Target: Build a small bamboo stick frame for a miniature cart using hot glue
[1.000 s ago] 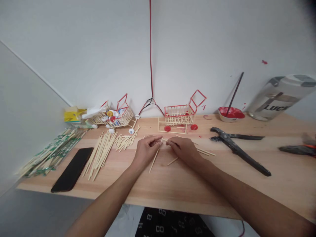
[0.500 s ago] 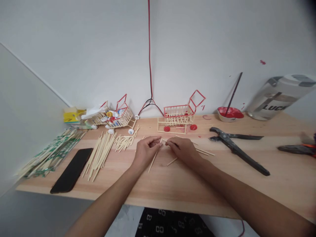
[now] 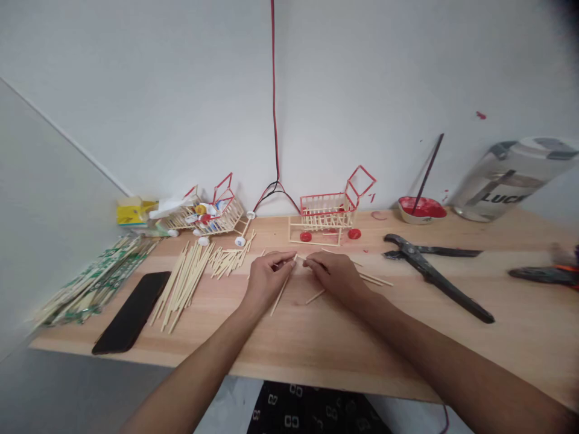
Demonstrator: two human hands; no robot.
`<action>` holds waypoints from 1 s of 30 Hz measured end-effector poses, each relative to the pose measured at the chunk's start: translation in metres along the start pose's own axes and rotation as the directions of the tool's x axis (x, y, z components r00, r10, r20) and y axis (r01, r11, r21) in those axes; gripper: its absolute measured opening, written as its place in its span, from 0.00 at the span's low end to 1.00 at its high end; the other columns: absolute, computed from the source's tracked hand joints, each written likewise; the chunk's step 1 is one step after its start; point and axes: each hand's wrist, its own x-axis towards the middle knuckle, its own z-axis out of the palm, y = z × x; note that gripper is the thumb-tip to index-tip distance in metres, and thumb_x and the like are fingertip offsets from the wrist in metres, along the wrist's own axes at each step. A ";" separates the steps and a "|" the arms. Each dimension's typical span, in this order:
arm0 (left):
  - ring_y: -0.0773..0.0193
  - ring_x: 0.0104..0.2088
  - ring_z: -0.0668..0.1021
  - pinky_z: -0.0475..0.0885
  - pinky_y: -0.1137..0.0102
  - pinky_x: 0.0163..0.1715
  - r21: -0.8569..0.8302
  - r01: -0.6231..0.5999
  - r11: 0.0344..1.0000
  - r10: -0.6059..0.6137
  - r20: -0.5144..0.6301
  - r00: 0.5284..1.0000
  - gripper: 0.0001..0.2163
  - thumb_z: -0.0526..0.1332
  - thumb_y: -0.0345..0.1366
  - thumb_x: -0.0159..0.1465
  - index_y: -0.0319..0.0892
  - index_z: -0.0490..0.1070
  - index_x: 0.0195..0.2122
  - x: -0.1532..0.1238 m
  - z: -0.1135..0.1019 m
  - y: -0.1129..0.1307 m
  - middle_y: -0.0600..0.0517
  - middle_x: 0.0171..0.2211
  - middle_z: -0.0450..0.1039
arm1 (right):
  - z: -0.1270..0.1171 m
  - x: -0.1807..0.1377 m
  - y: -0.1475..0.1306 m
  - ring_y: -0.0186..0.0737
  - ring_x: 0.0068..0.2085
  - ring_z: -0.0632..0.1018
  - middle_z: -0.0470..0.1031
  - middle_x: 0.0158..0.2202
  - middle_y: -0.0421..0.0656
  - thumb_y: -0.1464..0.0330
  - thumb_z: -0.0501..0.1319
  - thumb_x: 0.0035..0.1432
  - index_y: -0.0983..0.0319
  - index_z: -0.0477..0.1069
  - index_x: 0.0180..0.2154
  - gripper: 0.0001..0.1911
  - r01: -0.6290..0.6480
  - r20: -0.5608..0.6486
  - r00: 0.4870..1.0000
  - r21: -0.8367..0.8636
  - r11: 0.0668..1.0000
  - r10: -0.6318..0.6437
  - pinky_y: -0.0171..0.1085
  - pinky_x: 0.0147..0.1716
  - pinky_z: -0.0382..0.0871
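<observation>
In the middle of the wooden table, my left hand (image 3: 270,272) pinches the upper end of a thin wooden stick (image 3: 279,296), which slants down toward me. Close by on the right, my right hand (image 3: 332,270) has its fingers closed on a second thin stick (image 3: 301,258); its tip meets or nearly meets the first stick's end. Another stick (image 3: 315,296) pokes out below my right hand, and several more sticks (image 3: 376,278) lie to its right. Behind both hands stands a miniature stick-built shopping cart (image 3: 328,208) with red trim and red wheels.
Left of my hands lie short sticks (image 3: 228,260), long sticks (image 3: 183,286), a black phone (image 3: 132,312) and wrapped chopsticks (image 3: 93,280). Two small filled carts (image 3: 221,214) stand behind. Toward the right are black pincers (image 3: 427,265), a red paint bowl (image 3: 421,211) and a clear bottle (image 3: 502,187).
The fingers of my left hand have straightened and drawn together slightly at the stick's end. My right hand stays in place.
</observation>
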 end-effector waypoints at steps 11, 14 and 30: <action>0.58 0.40 0.78 0.71 0.66 0.42 0.005 0.005 1.000 -0.005 0.004 1.000 0.11 0.64 0.35 0.56 0.40 0.79 0.40 0.001 0.000 -0.002 0.47 0.38 0.79 | 0.001 0.001 0.002 0.39 0.39 0.76 0.78 0.36 0.41 0.68 0.52 0.63 0.60 0.74 0.33 0.12 0.023 -0.006 1.000 -0.004 1.000 -0.023 0.35 0.39 0.63; 0.58 0.41 0.79 0.71 0.66 0.43 -0.022 0.027 0.999 -0.027 -0.001 1.000 0.13 0.64 0.35 0.56 0.40 0.78 0.42 0.001 0.000 -0.002 0.47 0.40 0.79 | 0.002 0.001 0.002 0.39 0.39 0.76 0.78 0.37 0.41 0.68 0.52 0.63 0.60 0.74 0.34 0.13 0.025 -0.012 1.000 -0.002 1.000 -0.025 0.35 0.39 0.64; 0.57 0.42 0.79 0.72 0.65 0.44 -0.102 0.086 0.991 -0.084 0.025 0.996 0.14 0.65 0.35 0.55 0.38 0.78 0.42 0.002 0.000 0.001 0.46 0.42 0.78 | 0.001 0.001 0.001 0.39 0.39 0.76 0.78 0.36 0.41 0.68 0.52 0.63 0.60 0.74 0.33 0.13 0.003 0.003 1.000 -0.022 1.000 -0.003 0.35 0.38 0.63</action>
